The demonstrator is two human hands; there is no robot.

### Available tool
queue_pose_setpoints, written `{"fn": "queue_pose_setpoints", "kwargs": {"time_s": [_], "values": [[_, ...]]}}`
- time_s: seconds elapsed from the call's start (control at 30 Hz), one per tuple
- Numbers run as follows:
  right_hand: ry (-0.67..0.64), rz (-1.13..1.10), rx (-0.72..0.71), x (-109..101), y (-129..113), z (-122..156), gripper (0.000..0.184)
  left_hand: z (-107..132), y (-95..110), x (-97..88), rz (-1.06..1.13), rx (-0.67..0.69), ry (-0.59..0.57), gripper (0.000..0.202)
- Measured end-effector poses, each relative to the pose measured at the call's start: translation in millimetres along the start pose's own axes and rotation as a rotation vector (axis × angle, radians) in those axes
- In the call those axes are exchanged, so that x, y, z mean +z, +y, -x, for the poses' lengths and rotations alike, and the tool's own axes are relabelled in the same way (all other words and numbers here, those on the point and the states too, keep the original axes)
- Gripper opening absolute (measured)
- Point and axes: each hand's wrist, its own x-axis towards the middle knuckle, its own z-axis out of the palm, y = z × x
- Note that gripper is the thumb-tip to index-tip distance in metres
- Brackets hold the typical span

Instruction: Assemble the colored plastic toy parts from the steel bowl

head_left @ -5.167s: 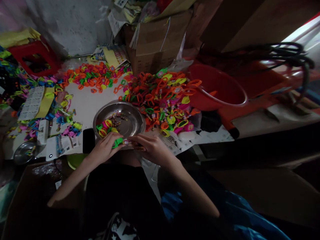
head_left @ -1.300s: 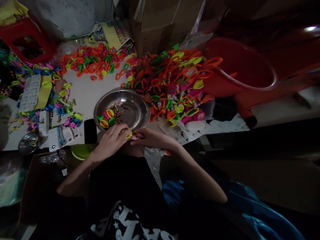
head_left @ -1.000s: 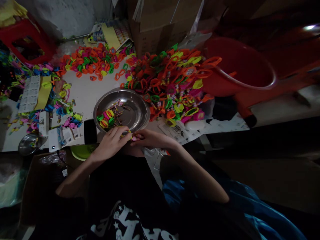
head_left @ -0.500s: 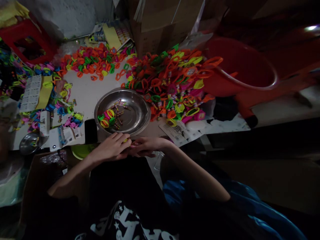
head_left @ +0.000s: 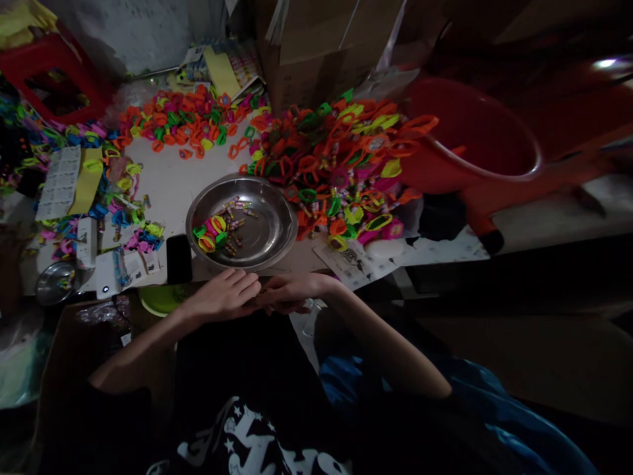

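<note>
Cluttered white tabletop (head_left: 168, 191) fills the dim scene, strewn with bright plastic bits. At its near edge the left hand (head_left: 225, 297) and the right hand (head_left: 293, 292) meet, fingertips touching, fingers curled toward each other; whatever sits between them is hidden, so I cannot tell whether either hand grips anything or is simply closed against the other.

Just beyond both hands stands a metal bowl (head_left: 274, 211), apart from the fingers. On the bowl's side toward the left hand lies a small clump of coloured rings (head_left: 210, 236), with a scatter of tiny pieces (head_left: 236, 210) beside them.

Beyond the right hand, touching the bowl's far rim, rises a big heap of loops (head_left: 341, 158), mostly orange. Further out on the right hand's side sits a red basin (head_left: 475, 132). Close to the left hand's outer side a black phone (head_left: 179, 258) lies flat, and further out that way is a small metal dish (head_left: 53, 282). Well beyond the left hand spreads a second pile (head_left: 178, 122), and a cardboard box (head_left: 309, 72) stands behind the heap
</note>
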Motion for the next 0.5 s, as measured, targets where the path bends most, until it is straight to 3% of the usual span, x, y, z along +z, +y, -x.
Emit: {"fn": "queue_pose_setpoints", "kwargs": {"time_s": [0.3,0.5], "values": [[-0.051,0.006,0.004,-2.8,5.9,-5.2,0.044,-1.3,0.7,1.2,0.012,0.001,-0.061,0.024],[0.168,0.178,-0.158,-4.5,5.5,2.7,0.04,1.0,-0.4,5.3,0.01,-0.014,-0.02,0.024]]}}
